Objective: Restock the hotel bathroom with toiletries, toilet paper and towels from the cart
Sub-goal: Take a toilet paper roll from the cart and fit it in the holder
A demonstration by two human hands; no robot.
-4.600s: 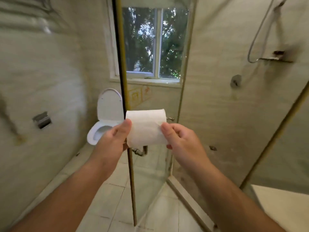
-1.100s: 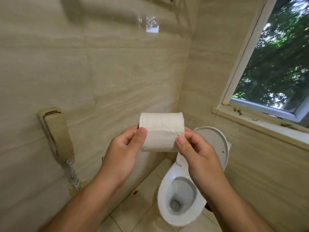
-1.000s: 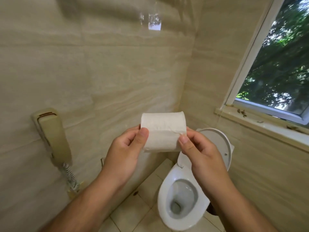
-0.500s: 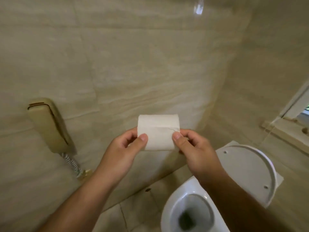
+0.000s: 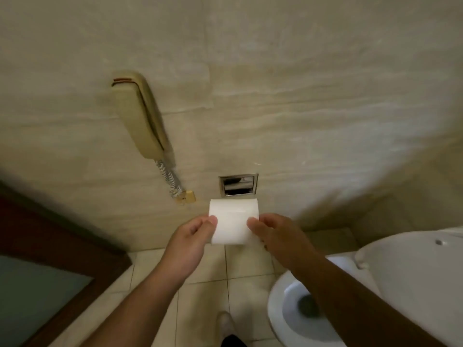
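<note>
Now: roll held in both hands, just under the wall holder

Obs. 1. Toilet paper roll sits between the two hands, axis horizontal, off every surface. Left hand grips the roll's left end, thumb laid on the front face, fingers curled behind. Right hand grips the right end the same way, thumb tip on the front. A loose sheet edge runs across the roll's face above the thumbs.

Obs. 2. Recessed metal holder is set into the wall directly above the hands, just beyond the roll's top edge. Cannot tell whether the roll touches it.

Obs. 3. Up and left of the left hand: beige wall phone, its coiled cord running down to a small wall jack near the roll's upper left corner.

Obs. 4. Below the right forearm: toilet bowl, lid raised, well right of the right hand.

Obs. 5. Down and left of the left hand: dark-framed door. Tiled floor lies beneath both hands.
</note>
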